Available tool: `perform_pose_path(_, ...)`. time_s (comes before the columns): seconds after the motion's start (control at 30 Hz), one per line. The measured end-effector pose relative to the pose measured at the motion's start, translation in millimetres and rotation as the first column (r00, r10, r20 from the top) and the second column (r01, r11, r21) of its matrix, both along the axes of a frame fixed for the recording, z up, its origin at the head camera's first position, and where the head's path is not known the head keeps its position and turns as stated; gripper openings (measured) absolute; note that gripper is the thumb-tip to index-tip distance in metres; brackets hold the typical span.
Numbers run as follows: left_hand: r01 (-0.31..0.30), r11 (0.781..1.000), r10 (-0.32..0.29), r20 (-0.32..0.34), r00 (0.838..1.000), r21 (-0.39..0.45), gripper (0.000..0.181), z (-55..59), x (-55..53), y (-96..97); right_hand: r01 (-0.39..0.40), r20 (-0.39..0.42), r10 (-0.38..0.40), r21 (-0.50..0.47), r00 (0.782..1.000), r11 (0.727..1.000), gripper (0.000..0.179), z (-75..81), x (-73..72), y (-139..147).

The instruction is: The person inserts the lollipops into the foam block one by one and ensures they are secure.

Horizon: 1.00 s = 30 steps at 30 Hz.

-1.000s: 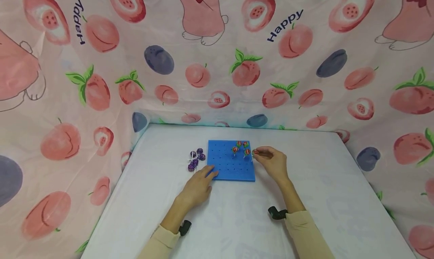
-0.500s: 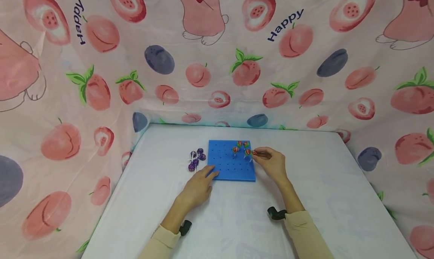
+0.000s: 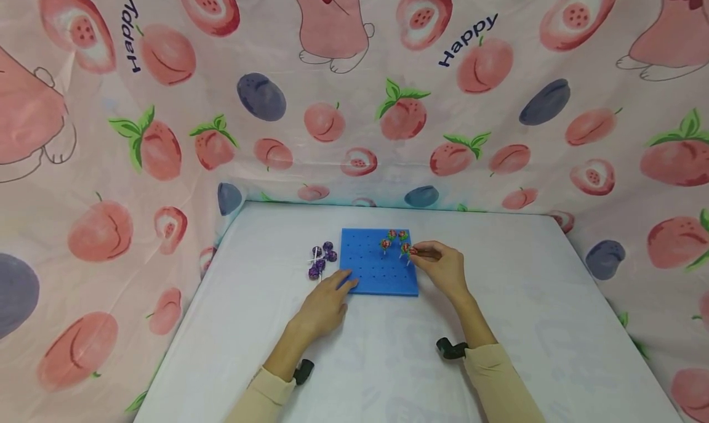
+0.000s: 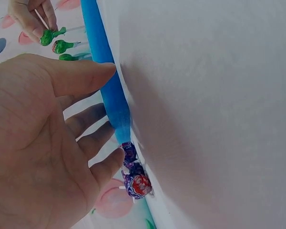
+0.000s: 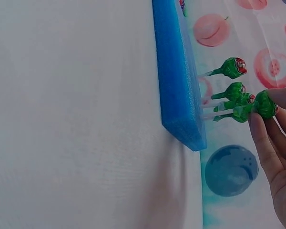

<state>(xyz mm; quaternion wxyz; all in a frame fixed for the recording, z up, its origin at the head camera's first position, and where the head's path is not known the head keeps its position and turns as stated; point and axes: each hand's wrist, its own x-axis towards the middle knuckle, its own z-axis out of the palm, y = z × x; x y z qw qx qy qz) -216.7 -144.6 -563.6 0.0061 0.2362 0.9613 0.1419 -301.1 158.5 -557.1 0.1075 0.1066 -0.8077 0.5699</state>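
Note:
A blue foam board [image 3: 365,281] with rows of small holes lies on the table. Several green-and-red lollipops [image 3: 384,244] stand upright in its far right part, sticks down. My right hand [image 3: 445,268] pinches another green lollipop [image 5: 265,105] by its wrapped head between thumb and fingers, over the board's right edge. In the right wrist view its white stick points at the board's top. My left hand [image 3: 321,306] rests with extended fingers on the board's near left corner; in the left wrist view the thumb [image 4: 86,76] lies against the board's side.
Several purple-wrapped lollipops [image 3: 314,273] lie in a loose group on the white table [image 3: 266,324], just left of the board. Behind and beside the table hangs a pink fruit-print cloth [image 3: 354,103]. Each wrist wears a black camera mount [image 3: 451,348].
My right hand has moved slightly left with the pinched lollipop, bringing it from beside the board's right edge to over it. The left hand stays put on the board.

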Motion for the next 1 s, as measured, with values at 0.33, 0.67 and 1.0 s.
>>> perform_pose_path(0.33,-0.005,1.0,0.004,-0.007,1.0,-0.008,0.056,-2.0,-0.4,-0.2,-0.016,0.026,0.016,-0.012,1.0,1.0,0.025,1.4,1.5,-2.3)
perform_pose_path(0.67,0.003,1.0,-0.003,-0.013,1.0,-0.005,0.056,-0.3,-0.5,-0.7,-0.023,0.031,0.023,-0.008,0.999,1.0,0.026,1.4,1.9,-2.3)
perform_pose_path(1.0,0.005,1.0,-0.005,-0.016,1.0,0.006,0.055,-1.6,-0.7,-1.7,-0.054,0.072,0.052,0.028,0.996,0.998,0.025,-0.4,3.8,-6.1)
